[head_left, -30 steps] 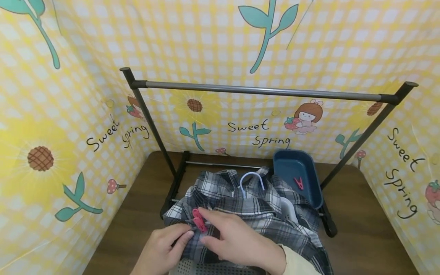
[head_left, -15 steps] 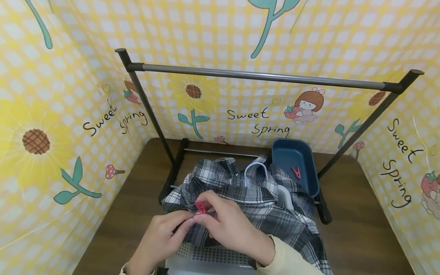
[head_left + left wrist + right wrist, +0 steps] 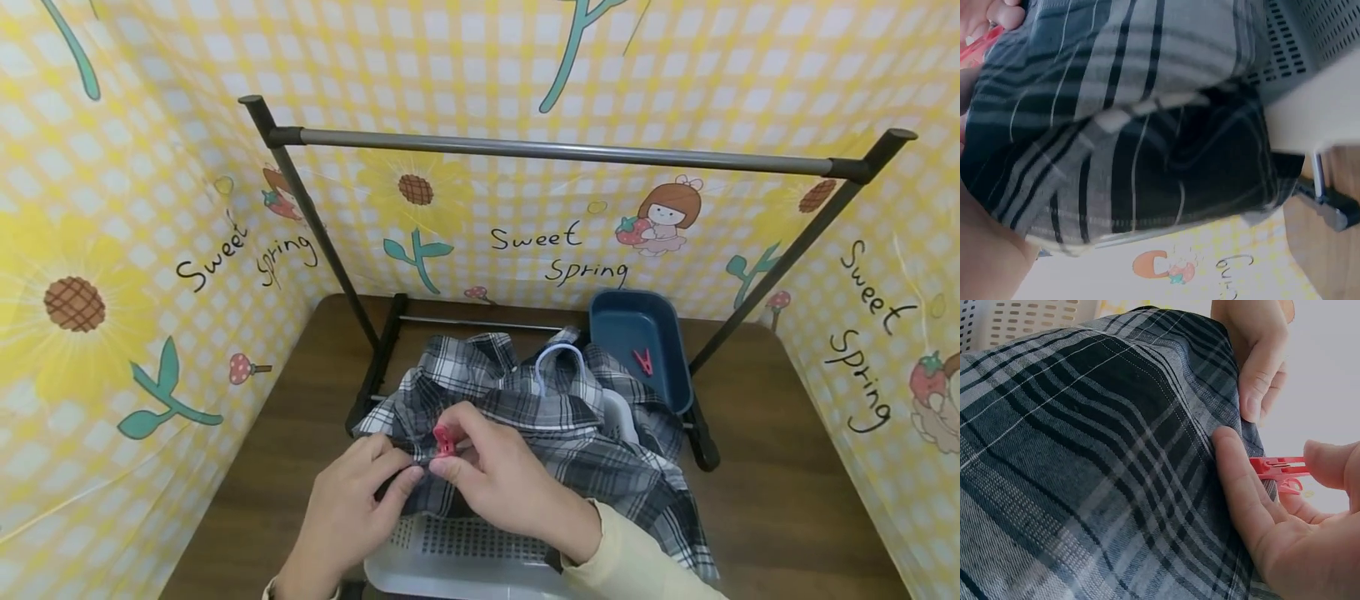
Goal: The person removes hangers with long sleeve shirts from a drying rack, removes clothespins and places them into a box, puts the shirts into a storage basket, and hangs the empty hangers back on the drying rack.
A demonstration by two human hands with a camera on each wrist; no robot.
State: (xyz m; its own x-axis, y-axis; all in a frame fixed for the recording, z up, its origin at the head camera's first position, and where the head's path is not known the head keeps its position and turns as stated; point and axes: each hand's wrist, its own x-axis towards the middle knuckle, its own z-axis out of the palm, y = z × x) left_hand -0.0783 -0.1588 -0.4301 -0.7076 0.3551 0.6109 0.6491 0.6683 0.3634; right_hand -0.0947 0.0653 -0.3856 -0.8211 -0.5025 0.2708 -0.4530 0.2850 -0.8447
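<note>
A grey plaid shirt (image 3: pixel 517 454) lies bunched over a white perforated basket (image 3: pixel 465 546), with a pale hanger hook (image 3: pixel 561 348) sticking up from its collar area. My right hand (image 3: pixel 506 479) pinches a red clothespin (image 3: pixel 446 440) between thumb and fingers at the shirt's left part. In the right wrist view the clothespin (image 3: pixel 1279 467) sits at the fabric edge. Beside it, my left hand (image 3: pixel 367 492) pinches the cloth between thumb and fingers. The left wrist view shows mostly hanging plaid cloth (image 3: pixel 1129 125), with a bit of red clothespin (image 3: pixel 982 45) at the upper left.
Behind the shirt stands a clothes rack with a metal bar (image 3: pixel 540 150) and black feet (image 3: pixel 705 446). A blue tray (image 3: pixel 626 312) at the back right holds another red clothespin (image 3: pixel 642 362). Brown table (image 3: pixel 787 500) and yellow checked cloth walls (image 3: pixel 480 75) surround this.
My right hand has closed its thumb and fingers on the red clothespin, which has turned more upright at the fabric. My left hand stays at the cloth. The head view has tilted downward slightly.
</note>
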